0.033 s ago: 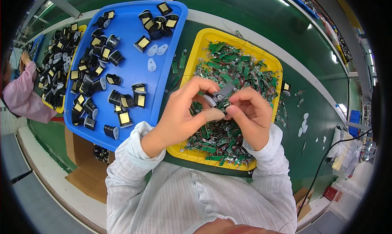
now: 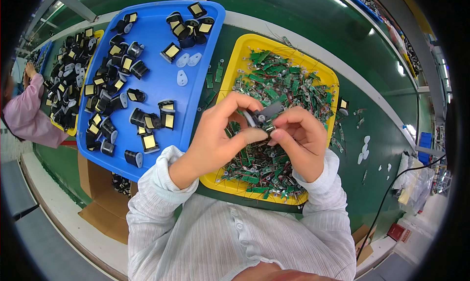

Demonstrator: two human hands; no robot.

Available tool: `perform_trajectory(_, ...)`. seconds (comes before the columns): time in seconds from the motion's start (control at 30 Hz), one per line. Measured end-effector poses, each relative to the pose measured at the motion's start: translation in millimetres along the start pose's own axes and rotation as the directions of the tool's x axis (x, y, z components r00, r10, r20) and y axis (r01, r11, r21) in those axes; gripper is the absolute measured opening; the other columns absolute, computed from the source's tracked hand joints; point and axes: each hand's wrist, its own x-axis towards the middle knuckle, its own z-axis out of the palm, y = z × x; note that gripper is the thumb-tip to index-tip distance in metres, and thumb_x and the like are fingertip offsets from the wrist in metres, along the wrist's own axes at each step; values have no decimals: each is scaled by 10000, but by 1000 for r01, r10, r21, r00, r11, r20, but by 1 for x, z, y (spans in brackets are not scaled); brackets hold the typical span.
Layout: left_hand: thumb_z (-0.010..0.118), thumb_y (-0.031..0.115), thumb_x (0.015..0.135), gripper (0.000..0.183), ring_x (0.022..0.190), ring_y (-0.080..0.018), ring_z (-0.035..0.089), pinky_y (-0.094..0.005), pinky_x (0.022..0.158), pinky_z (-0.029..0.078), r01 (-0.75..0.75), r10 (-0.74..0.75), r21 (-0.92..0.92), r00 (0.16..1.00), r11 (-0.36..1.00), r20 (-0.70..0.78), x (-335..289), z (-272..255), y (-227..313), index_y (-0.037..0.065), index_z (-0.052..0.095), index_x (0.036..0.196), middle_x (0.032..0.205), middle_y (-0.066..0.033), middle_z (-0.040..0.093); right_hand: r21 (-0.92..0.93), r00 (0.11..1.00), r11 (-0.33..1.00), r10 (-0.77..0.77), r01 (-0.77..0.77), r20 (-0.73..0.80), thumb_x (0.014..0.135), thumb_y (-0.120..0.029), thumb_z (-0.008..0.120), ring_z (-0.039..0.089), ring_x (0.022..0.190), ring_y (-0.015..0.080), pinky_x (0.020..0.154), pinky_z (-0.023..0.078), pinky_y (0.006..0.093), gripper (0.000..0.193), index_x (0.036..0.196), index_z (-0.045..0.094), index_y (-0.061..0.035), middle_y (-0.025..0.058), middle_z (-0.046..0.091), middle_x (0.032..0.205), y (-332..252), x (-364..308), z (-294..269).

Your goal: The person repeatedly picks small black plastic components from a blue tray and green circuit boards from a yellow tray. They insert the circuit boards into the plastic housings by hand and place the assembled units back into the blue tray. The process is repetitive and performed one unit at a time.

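Observation:
Over the yellow tray (image 2: 235, 65), my left hand (image 2: 215, 134) grips a small black plastic housing (image 2: 263, 117) with a grey end piece, thumb below and fingers curled above. My right hand (image 2: 304, 136) pinches a small circuit board (image 2: 268, 127) with a silvery part at the housing's right side. Fingertips partly hide both parts, so I cannot tell how deep the board sits. Beneath my hands, the tray is heaped with green circuit boards (image 2: 271, 175) and thin wires.
Left of my hands, a blue tray (image 2: 161, 90) holds black housings with yellowish pads and loose grey end caps (image 2: 182, 78). Another yellow tray (image 2: 72, 131) stands farther left, near a person in a pink sleeve (image 2: 27, 104). White pieces (image 2: 364, 148) and a black cable (image 2: 391, 185) lie right.
The housing has tilted slightly between my fingers, and my right fingertips have shifted a little closer over it. Everything else stays put.

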Motion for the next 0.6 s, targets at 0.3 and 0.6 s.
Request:
perform_trajectory(0.3, 570, 118, 802, 336, 791, -205, 550, -286, 720, 429, -76, 70, 110, 996, 991, 58, 3, -3, 6, 44, 545, 1128, 957, -104, 587, -17, 999, 998, 52, -52, 4, 805, 4, 577, 560, 689, 100, 610, 492, 222, 119, 914, 536, 27, 57, 538, 827, -17, -5, -9)
perform_trajectory(0.6, 523, 159, 834, 384, 900, -177, 562, -273, 789, 427, 36, -59, 147, 987, 988, 153, 3, -6, 16, -16, 503, 1175, 1003, -118, 588, 322, 974, 919, 206, -227, 97, 837, -20, 551, 527, 639, 69, 562, 494, 210, 130, 948, 488, 2, 28, 524, 782, -15, 1, -8)
